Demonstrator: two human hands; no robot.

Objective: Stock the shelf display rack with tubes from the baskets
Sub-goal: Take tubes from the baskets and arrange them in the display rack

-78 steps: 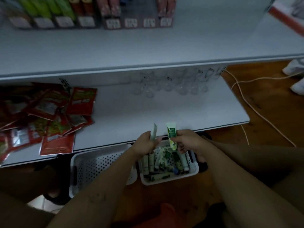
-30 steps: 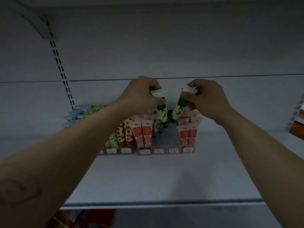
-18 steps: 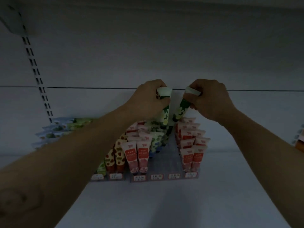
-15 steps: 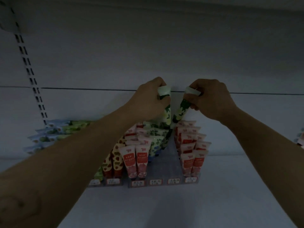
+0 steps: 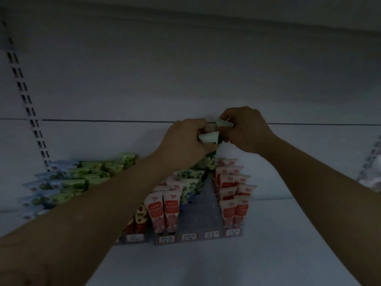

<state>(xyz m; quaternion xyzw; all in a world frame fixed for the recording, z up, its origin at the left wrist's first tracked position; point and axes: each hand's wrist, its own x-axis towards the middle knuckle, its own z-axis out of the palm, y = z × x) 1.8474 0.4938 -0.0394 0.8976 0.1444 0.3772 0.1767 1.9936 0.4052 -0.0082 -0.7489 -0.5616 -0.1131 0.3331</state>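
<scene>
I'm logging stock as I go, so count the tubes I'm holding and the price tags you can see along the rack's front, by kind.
2 held tubes, one pinched in the fingers of the left hand, one in the right hand
5 price tags showing on the display rack; the left arm may hide more
Total: 7

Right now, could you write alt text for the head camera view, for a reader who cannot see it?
The left hand and the right hand each pinch a green-patterned tube by its white end, above a display rack on a white shelf. Red tubes stand in its lanes; one middle lane is bare in front.
</scene>
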